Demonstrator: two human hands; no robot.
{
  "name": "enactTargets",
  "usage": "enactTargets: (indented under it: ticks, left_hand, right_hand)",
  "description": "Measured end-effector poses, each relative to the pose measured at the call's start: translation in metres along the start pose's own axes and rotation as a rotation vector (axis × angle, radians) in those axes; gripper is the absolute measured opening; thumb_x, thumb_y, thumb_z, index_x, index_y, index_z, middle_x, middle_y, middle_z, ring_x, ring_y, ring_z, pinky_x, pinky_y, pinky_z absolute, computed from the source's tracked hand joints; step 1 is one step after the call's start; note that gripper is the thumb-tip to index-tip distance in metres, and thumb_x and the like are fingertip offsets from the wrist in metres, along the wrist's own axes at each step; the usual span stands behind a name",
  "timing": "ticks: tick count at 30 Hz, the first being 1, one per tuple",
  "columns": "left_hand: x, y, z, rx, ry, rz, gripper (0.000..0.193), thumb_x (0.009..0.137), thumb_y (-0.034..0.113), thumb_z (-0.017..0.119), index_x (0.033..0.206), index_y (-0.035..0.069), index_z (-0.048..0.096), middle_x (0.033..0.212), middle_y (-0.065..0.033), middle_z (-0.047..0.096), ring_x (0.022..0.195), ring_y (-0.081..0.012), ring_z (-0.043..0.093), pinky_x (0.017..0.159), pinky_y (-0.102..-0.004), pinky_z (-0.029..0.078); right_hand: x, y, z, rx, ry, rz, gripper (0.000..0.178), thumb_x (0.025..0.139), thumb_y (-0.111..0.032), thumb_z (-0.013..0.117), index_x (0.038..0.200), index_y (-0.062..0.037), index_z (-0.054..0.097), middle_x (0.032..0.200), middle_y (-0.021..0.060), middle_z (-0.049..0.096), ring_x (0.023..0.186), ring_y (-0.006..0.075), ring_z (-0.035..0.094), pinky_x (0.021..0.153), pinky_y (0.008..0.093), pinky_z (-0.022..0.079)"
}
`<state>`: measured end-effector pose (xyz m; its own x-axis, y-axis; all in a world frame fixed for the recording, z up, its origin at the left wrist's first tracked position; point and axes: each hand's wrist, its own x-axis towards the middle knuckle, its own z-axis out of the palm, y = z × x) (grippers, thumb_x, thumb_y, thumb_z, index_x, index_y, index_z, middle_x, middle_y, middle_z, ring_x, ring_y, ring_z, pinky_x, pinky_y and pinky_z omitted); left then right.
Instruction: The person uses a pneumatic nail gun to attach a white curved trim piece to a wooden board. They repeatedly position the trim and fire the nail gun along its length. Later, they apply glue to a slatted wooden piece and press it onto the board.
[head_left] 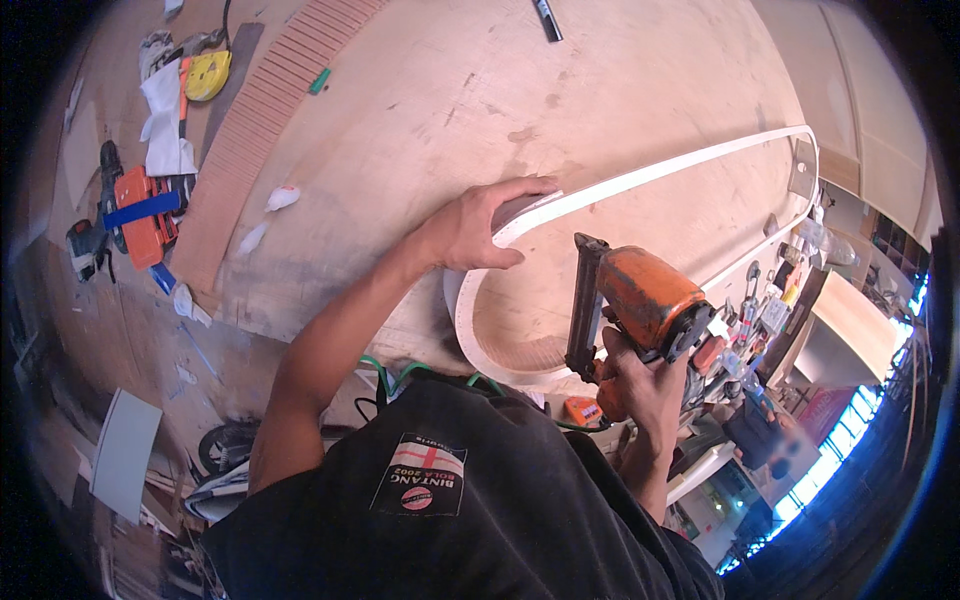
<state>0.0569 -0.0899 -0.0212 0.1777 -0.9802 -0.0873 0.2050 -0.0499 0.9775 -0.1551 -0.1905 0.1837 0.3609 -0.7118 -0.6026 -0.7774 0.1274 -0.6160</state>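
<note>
On your black shirt (pixel 530 490), 1 printed patch (pixel 418 475) carries pale and yellowish lettering (pixel 428 475), mostly upside down, near a small round emblem (pixel 415 498)

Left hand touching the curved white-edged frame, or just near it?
Touching. Head view: the left hand straddles the rim of the curved white-edged frame, covering part of it with no gap visible.

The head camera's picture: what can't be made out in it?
Head view:
- Handle of the orange nailer: largely hidden by the right hand.
- Part of the curved frame: covered by the left hand.
- Black marker: cut off by the top edge.
- Background person: blurred.
</note>
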Motion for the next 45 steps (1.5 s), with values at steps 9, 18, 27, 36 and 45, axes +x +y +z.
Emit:
enactTargets:
  ticks: [9,18,27,36,45]
  left_hand:
    - [0.001,-0.007,0.003,-0.052,-0.003,-0.033,0.088,0.066,-0.003,0.064,0.152,-0.001,0.048,0.155,-0.0168,0.052,0.147,-0.0237,0.045,0.126,-0.0356,0.030]
    - [0.002,-0.008,0.001,0.003,-0.031,-0.025,0.086,0.063,-0.003,0.062,0.149,-0.001,0.052,0.157,-0.0177,0.049,0.152,-0.0276,0.038,0.129,-0.0388,0.024]
    - [0.003,-0.008,0.004,0.032,-0.017,-0.005,0.087,0.063,-0.004,0.061,0.149,0.003,0.054,0.155,-0.0159,0.052,0.152,-0.0285,0.038,0.129,-0.0400,0.024]
    - [0.002,-0.007,0.004,0.047,-0.016,0.001,0.088,0.062,-0.006,0.060,0.149,0.005,0.054,0.156,-0.0159,0.052,0.151,-0.0283,0.039,0.129,-0.0398,0.025]
    - [0.002,-0.010,0.007,0.046,-0.005,-0.003,0.091,0.062,-0.010,0.057,0.151,0.005,0.052,0.159,-0.0155,0.047,0.153,-0.0278,0.036,0.130,-0.0407,0.021]
  right_hand:
    - [0.010,-0.001,-0.001,0.058,0.011,-0.007,0.042,0.089,-0.002,0.074,0.128,0.0040,0.060,0.105,0.0103,0.072,0.067,0.0140,0.066,0.057,0.0294,0.054]
    - [0.019,-0.004,0.001,0.077,-0.041,-0.012,0.040,0.089,-0.003,0.075,0.126,0.0039,0.061,0.102,0.0103,0.073,0.070,0.0144,0.067,0.059,0.0297,0.054]
    - [0.020,-0.001,0.002,0.021,-0.071,-0.049,0.044,0.089,-0.003,0.078,0.128,0.0036,0.059,0.106,0.0106,0.073,0.069,0.0146,0.067,0.058,0.0292,0.054]
    - [0.025,0.003,0.007,-0.118,-0.138,-0.155,0.036,0.089,-0.007,0.079,0.121,0.0037,0.065,0.090,0.0069,0.073,0.068,0.0118,0.066,0.059,0.0277,0.053]
    - [0.031,-0.004,0.015,-0.182,-0.186,-0.176,0.034,0.089,-0.008,0.077,0.119,0.0049,0.066,0.088,0.0063,0.073,0.065,0.0109,0.065,0.058,0.0272,0.052]
